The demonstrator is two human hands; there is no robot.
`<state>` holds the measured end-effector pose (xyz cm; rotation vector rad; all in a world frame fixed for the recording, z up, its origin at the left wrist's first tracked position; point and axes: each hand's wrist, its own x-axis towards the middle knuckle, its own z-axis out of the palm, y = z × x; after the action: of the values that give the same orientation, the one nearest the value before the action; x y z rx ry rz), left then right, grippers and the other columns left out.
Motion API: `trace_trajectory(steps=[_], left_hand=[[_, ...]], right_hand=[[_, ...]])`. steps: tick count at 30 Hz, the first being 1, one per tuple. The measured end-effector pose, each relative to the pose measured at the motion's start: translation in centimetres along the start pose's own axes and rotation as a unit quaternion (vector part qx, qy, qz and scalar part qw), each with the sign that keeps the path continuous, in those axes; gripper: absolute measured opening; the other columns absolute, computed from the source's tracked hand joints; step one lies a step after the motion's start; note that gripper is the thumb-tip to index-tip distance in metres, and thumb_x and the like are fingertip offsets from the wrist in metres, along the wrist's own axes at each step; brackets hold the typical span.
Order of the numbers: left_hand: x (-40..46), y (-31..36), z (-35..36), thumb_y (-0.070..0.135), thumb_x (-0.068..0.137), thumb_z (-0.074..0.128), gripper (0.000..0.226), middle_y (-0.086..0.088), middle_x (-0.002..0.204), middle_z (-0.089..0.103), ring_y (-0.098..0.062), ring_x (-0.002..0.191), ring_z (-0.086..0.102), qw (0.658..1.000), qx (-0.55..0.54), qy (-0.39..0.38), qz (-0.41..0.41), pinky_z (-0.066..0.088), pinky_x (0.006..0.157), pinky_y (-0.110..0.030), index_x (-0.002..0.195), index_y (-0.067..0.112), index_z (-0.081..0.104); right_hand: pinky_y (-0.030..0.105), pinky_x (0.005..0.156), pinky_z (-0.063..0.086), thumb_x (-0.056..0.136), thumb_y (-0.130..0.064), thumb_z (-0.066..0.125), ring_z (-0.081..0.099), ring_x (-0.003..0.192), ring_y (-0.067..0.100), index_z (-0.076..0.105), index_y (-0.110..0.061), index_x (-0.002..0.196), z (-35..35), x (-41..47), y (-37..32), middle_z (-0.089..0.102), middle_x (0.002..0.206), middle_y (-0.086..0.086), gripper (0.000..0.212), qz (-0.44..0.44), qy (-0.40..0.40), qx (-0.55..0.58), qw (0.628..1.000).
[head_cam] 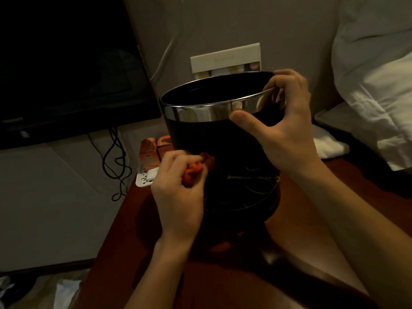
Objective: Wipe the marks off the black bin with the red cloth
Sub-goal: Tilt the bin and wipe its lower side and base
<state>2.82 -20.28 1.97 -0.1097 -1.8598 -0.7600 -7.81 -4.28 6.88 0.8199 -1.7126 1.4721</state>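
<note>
On the red-brown table [124,230], the left hand [178,197] presses the bunched red cloth [196,169] against the black bin [223,141]; the right hand [287,121] clamps its rim, and pale marks [252,178] lower down remain unwiped.

Left hand [178,195] curled in a tight grip, right hand [287,130] clamped with thumb out front, fingers behind.

Your left hand [178,197] hides most of the red cloth [196,169], your right hand [285,128] covers the black bin [214,139]'s right rim, and its base sits in shadow.
</note>
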Motion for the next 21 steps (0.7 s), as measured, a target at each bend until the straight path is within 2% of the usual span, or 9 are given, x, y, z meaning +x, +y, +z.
trace_trajectory(steps=[3,8,12,15,18,21], left_hand=[[-0.6,-0.3,0.2,0.005,0.078,0.073,0.011,0.002,0.087,0.055,-0.002,0.078,0.053,1.000,0.001,-0.016,-0.001,0.043,0.069,-0.010,0.082,0.008,0.064],[-3.6,-1.7,0.0,0.017,0.080,0.074,0.011,0.005,0.097,0.059,-0.001,0.088,0.060,0.991,-0.009,-0.133,-0.006,0.050,0.073,-0.015,0.086,0.012,0.068],[-2.8,-1.1,-0.5,0.007,0.077,0.077,0.014,0.007,0.091,0.059,-0.003,0.084,0.058,0.994,-0.022,-0.108,-0.014,0.045,0.071,-0.011,0.086,0.012,0.067],[-2.5,-0.9,-1.0,0.007,0.078,0.075,0.016,0.005,0.091,0.061,-0.007,0.085,0.060,0.996,-0.024,-0.087,-0.007,0.048,0.073,-0.013,0.090,0.014,0.066],[-2.4,-1.0,-1.3,0.008,0.079,0.075,0.014,0.003,0.089,0.062,-0.008,0.084,0.061,0.997,-0.014,-0.069,-0.014,0.048,0.073,-0.015,0.089,0.012,0.067],[-2.4,-1.3,-1.3,0.008,0.079,0.076,0.013,0.004,0.087,0.060,-0.008,0.082,0.059,0.998,-0.008,-0.056,-0.028,0.046,0.072,-0.014,0.087,0.012,0.066]], right_hand=[[0.027,0.088,0.047,0.074,-0.065,0.073,0.048,0.110,0.027,0.047,-0.025,0.110,0.1,0.0,0.1,0.043,0.121,-0.003,0.060,-0.002,0.001,0.003,1.000],[0.012,0.087,0.039,0.075,-0.060,0.075,0.045,0.110,0.022,0.048,-0.023,0.109,0.0,0.0,0.1,0.042,0.122,-0.003,0.058,0.000,0.003,-0.004,1.000],[0.015,0.089,0.040,0.075,-0.062,0.074,0.046,0.113,0.021,0.050,-0.025,0.110,-0.5,0.2,0.2,0.045,0.124,-0.004,0.057,0.002,-0.015,-0.009,1.000],[0.011,0.091,0.040,0.077,-0.066,0.069,0.044,0.120,0.015,0.051,-0.028,0.118,-2.1,1.1,0.8,0.046,0.123,-0.010,0.059,0.008,-0.043,-0.034,0.998],[0.004,0.099,0.033,0.075,-0.069,0.067,0.040,0.131,0.012,0.049,-0.031,0.124,-3.2,1.6,1.6,0.041,0.133,-0.009,0.064,0.033,-0.082,-0.015,0.996],[0.011,0.098,0.040,0.075,-0.068,0.068,0.048,0.124,0.015,0.047,-0.026,0.119,-2.7,1.5,1.6,0.043,0.131,-0.006,0.065,0.042,-0.094,0.015,0.995]])
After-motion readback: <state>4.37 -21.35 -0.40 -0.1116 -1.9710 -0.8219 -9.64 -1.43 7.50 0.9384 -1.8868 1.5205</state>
